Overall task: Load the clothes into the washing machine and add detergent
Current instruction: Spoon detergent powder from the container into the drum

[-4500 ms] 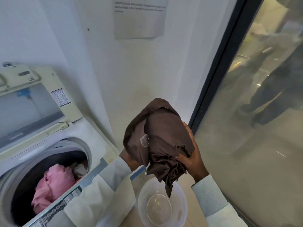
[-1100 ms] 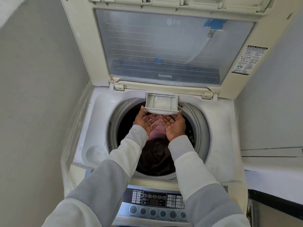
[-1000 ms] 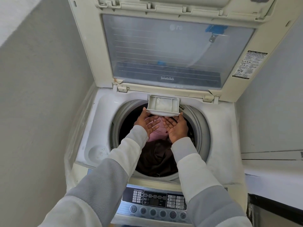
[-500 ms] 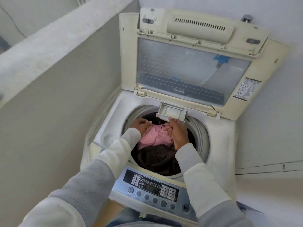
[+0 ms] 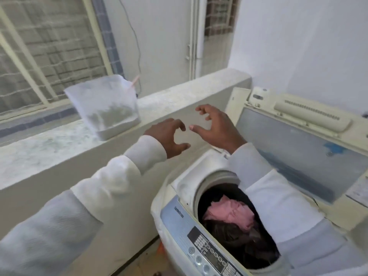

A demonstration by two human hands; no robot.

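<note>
A pale concrete ledge (image 5: 189, 92) under a window is running beside an open washing machine (image 5: 189, 174).
A cloudy plastic tub (image 5: 103, 108) is sitting on the ledge; the left hand (image 5: 169, 136) and right hand (image 5: 217, 126) are hovering in the air near it, fingers spread and loosely bent, holding nothing. A pink cloth (image 5: 231, 214) is lying on a brown cloth (image 5: 233, 238) inside the drum, under the raised lid (image 5: 298, 148).

My left hand (image 5: 169, 136) and right hand (image 5: 217, 128) hover side by side, fingers spread and half curled, holding nothing. A translucent tub of powder (image 5: 107, 108) sits on the ledge (image 5: 169, 96) nearby. In the washing machine (image 5: 187, 182), lid (image 5: 298, 148) up, a pink garment (image 5: 231, 213) lies on a dark brown garment (image 5: 233, 239).
</note>
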